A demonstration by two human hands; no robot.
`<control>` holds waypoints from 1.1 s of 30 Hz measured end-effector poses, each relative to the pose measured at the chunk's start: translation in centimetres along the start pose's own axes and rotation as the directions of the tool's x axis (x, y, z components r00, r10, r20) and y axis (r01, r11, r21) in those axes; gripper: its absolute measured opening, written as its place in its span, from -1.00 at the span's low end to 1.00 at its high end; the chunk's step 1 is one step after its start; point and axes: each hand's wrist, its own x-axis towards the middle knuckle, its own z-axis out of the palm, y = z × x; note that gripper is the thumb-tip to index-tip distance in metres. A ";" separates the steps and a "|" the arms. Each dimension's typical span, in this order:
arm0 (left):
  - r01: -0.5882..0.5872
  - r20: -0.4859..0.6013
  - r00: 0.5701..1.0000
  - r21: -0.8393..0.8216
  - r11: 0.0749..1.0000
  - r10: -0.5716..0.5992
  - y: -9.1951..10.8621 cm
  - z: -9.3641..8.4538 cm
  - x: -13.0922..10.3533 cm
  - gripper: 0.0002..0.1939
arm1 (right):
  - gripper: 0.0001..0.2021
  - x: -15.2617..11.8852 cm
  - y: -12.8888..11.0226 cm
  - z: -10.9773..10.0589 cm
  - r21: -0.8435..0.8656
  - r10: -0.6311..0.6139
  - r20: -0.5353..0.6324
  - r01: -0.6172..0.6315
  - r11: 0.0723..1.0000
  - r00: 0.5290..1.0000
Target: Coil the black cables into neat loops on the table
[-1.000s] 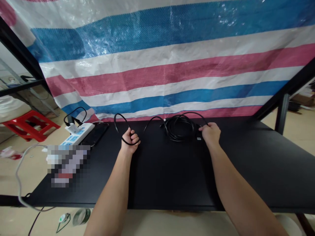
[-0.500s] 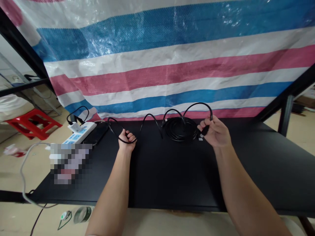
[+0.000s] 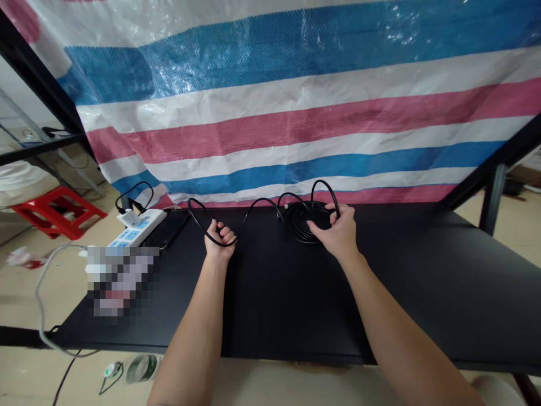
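A long black cable lies on the black table (image 3: 287, 304), partly wound into a flat coil (image 3: 298, 228) near the back edge. Loose loops rise from the coil and run left to my left hand (image 3: 220, 239), which is closed around the cable's free stretch (image 3: 196, 217). Over the coil's right side, my right hand (image 3: 340, 231) has its fingers curled at a raised loop (image 3: 323, 183) of the same cable. Its thumb reaches out over the coil's middle. The connector end is hidden behind the right hand.
At the left stand a white power strip (image 3: 139, 228) with a plugged-in charger (image 3: 129, 218) and a black phone (image 3: 167, 231). A blurred patch covers something in front of them. A striped plastic sheet (image 3: 296, 129) hangs behind the table. A red stool (image 3: 59, 211) is on the floor left.
My right hand has moved left and slightly down onto the coil, its thumb now spread out. The raised loop beside it shifted left and narrowed. My left hand stays nearly still.
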 end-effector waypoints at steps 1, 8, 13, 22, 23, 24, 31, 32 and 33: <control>-0.006 0.001 1.000 0.000 1.000 0.006 0.0 0.0 0.0 -0.60 | -0.56 0.0 0.0 0.0 -0.003 0.018 -0.024 -0.018 1.000 1.000; -0.145 -0.070 0.987 -0.003 0.989 0.144 -0.8 0.6 -0.2 -0.62 | -0.54 0.6 0.3 0.6 0.268 0.199 0.084 -0.214 0.939 0.976; -0.157 -0.071 0.984 0.047 0.986 0.160 -1.6 1.1 -0.5 -0.63 | -0.55 -0.6 0.5 1.8 0.212 0.052 0.026 -0.056 0.976 0.998; -0.241 0.052 0.970 0.282 0.929 0.236 -2.6 0.9 -0.2 -0.62 | -0.67 -1.2 -0.4 1.9 0.116 0.024 -0.115 -0.010 0.993 0.993; -0.275 0.085 0.961 0.325 0.905 0.262 -2.7 0.7 0.0 -0.63 | -0.67 -0.9 -0.4 1.8 0.189 0.082 -0.101 -0.062 0.980 0.992; -0.304 0.118 0.953 0.360 0.882 0.280 -2.9 0.6 0.1 -0.63 | -0.65 -0.7 -0.5 1.7 0.262 0.139 -0.079 -0.114 0.958 0.987; -0.395 0.294 0.910 0.397 0.829 0.293 -4.2 0.5 0.3 -0.62 | -0.50 -0.4 -0.4 2.1 0.503 0.156 0.063 -0.166 0.848 0.986; -0.402 0.296 0.906 0.385 0.831 0.301 -4.4 0.6 0.4 -0.61 | -0.51 -0.7 -0.4 2.3 0.500 0.095 0.068 -0.116 0.858 0.993; -0.407 0.294 0.904 0.374 0.833 0.310 -4.7 0.6 0.4 -0.61 | -0.51 -1.0 -0.4 2.4 0.485 0.029 0.078 -0.063 0.872 0.997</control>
